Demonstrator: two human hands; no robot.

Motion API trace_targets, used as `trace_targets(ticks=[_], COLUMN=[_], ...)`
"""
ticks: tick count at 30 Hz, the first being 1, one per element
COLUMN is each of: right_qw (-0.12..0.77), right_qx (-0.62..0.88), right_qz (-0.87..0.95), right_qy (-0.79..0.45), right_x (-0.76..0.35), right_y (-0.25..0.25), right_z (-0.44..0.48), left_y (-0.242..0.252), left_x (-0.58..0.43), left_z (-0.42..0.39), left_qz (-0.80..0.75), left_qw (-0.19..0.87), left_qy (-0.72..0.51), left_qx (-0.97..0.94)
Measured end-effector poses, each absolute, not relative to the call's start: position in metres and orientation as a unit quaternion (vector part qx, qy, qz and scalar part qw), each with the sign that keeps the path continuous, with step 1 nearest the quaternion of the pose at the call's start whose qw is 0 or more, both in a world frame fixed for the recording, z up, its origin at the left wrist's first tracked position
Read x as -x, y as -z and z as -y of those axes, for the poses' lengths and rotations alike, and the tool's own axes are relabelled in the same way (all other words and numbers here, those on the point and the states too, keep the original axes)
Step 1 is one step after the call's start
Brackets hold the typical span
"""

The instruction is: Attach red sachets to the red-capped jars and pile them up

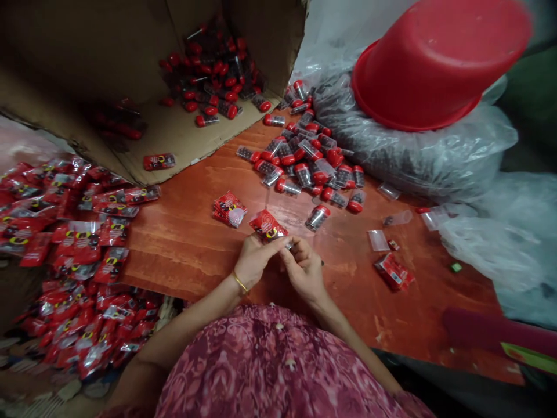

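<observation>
Near the table's front edge, my left hand (255,259) is closed on a red printed packet (267,225), whose upper part sticks out beyond the fingers. My right hand (303,268) is beside it, fingers bent together at the packet's lower right end; what they pinch is too small to make out. Just left of the held packet lies a small stack of red cards (229,209) with a pale round piece on top. A clear tube with a red cap (317,217) lies to the right, in front of a heap of similar tubes (304,154) filled with dark pieces.
An open cardboard box (191,139) with more tubes lies at the back left. Red packets (82,244) are piled at the left. A red bucket (435,64) rests on a filled plastic bag (404,157). Another red packet (394,271) and empty clear tubes lie on the right.
</observation>
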State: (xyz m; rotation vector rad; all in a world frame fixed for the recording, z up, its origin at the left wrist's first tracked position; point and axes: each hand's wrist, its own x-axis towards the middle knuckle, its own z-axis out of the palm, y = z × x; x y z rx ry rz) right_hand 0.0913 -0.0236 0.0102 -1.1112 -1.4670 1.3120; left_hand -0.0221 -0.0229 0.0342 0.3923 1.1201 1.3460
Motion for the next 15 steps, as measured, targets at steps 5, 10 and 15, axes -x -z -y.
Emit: trace_targets(ticks=[5,10,15], right_qw=[0.438,0.423,0.364], right_qx=[0.435,0.412,0.355], right_qz=[0.570,0.712,0.828], right_qy=[-0.543,-0.379,-0.236], right_x=[-0.088,-0.084,-0.080], right_y=[-0.011,-0.003,-0.011], right_z=[0.018,0.011,-0.001], left_y=[-0.032,-0.036,-0.042], left_x=[0.027,0.038,0.060], left_z=[0.026,0.039,0.051], left_qz=[-0.463,-0.447,-0.477], left_qw=[0.639,0.701,0.705], left_qy=[-0.588,-0.545,-0.522], left_qx=[-0.178,-0.108,-0.047])
